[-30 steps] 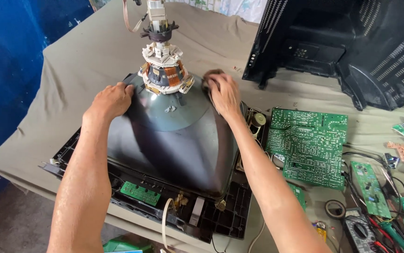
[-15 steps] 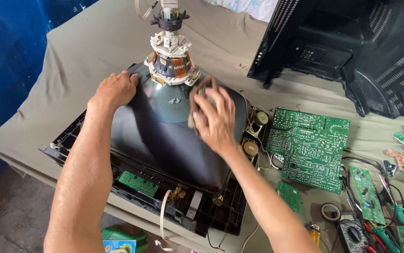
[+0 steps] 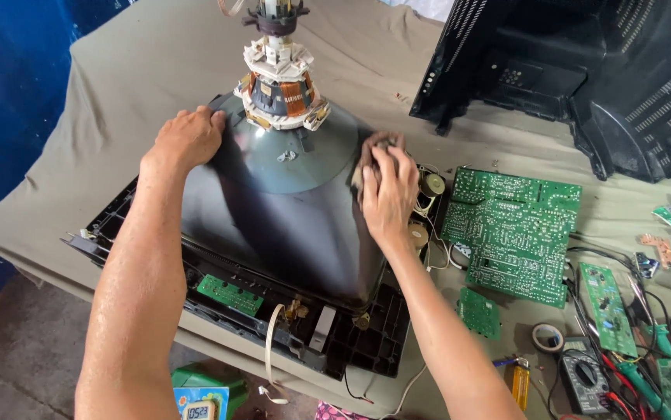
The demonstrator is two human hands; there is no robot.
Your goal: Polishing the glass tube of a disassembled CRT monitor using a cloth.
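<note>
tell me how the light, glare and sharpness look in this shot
Head view: soft, even daylight with faint shadows; a dull sheen on the dark picture tube beside the left hand; the right hand and its cloth look slightly smeared; the green circuit board is sharp; edges bow a little.

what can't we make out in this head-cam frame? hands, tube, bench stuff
Head view only:
- Cloth: mostly under the right hand; its size and grip are hidden.
- Picture tube: its screen faces down, unseen.
- Tube neck tip: cut off by the top edge.
- Left hand: palm contact hidden by its back.
- Black rear cover: cropped at the right edge.
- Large green board: parts too small to identify.
- Multimeter: partly cut by the bottom edge.
</note>
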